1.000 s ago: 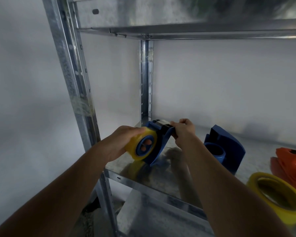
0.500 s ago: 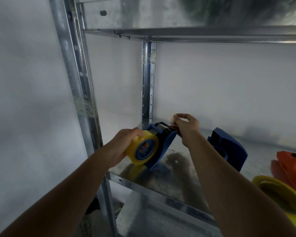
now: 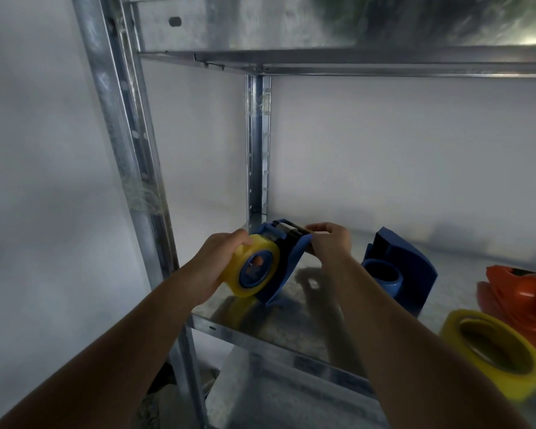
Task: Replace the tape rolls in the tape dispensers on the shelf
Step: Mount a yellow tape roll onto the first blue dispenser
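Note:
A blue tape dispenser point(image 3: 287, 264) stands tilted at the left end of the metal shelf point(image 3: 291, 339), with a yellow tape roll point(image 3: 245, 267) mounted on its blue hub. My left hand point(image 3: 220, 261) grips the roll from the left side. My right hand point(image 3: 330, 243) pinches the tape end at the dispenser's cutter head, fingers closed on it. A second blue dispenser point(image 3: 399, 270) with a bare hub stands to the right. A loose yellow tape roll point(image 3: 492, 348) lies at the shelf's front right.
An orange tape dispenser point(image 3: 520, 292) lies at the far right. Steel uprights point(image 3: 127, 168) stand at the front left and at the back corner. An upper shelf point(image 3: 353, 60) overhangs. A white wall is behind.
The view has shifted slightly. My right hand has moved a little to the right along the cutter head, still pinching the tape end. My left hand keeps its hold on the roll.

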